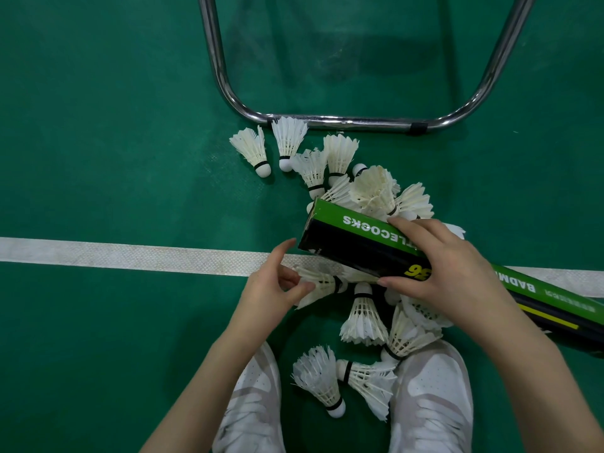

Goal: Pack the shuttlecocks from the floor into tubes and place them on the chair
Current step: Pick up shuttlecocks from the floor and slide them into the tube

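My right hand (pixel 447 273) grips a long green and black shuttlecock tube (pixel 353 243), held tilted above the floor with its open end toward the left. Just below that end, my left hand (pixel 271 286) pinches a white shuttlecock (pixel 322 284) by its feathers, its cork pointing right toward the tube. Several more white shuttlecocks (pixel 340 165) lie heaped on the green floor beyond the tube, and others (pixel 362 318) lie near my feet. Only the chair's chrome base frame (pixel 327 120) shows at the top; its seat is out of view.
A white court line (pixel 130 255) crosses the green floor from left to right under my hands. My two white shoes (pixel 258 397) stand at the bottom edge, with shuttlecocks (pixel 322 377) lying between them. Bare green floor spreads to the left.
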A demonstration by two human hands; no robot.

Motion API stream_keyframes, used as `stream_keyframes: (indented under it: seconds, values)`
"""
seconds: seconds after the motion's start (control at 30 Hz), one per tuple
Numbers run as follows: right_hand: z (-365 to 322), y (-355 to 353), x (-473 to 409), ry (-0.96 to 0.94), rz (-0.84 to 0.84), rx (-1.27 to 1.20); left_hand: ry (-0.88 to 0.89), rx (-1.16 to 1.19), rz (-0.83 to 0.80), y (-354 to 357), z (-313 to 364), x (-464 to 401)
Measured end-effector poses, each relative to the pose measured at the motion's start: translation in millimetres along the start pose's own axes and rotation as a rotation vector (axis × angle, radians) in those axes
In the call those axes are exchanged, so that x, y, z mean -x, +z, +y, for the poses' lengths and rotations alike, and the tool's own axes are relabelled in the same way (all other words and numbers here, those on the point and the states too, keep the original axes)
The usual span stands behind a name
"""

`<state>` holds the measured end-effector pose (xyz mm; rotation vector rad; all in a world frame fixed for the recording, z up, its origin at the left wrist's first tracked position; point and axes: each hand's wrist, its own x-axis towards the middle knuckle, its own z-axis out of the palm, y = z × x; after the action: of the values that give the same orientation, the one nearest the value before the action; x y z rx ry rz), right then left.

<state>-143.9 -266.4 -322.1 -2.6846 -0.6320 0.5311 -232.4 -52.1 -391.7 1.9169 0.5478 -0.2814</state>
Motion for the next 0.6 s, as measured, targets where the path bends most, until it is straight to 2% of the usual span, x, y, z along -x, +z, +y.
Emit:
stream_keyframes:
  seconds: [0.37,0.6]
  values:
    - [-0.1,1.4,0.8,-0.009,-0.003,0.007,0.019,0.165,0.141,-7.7,4.8,-1.5]
    - [-1.4,1.7,1.0,-0.014,-0.009,0.013,0.042,0.306,0.310,-32.0,14.5,-5.4]
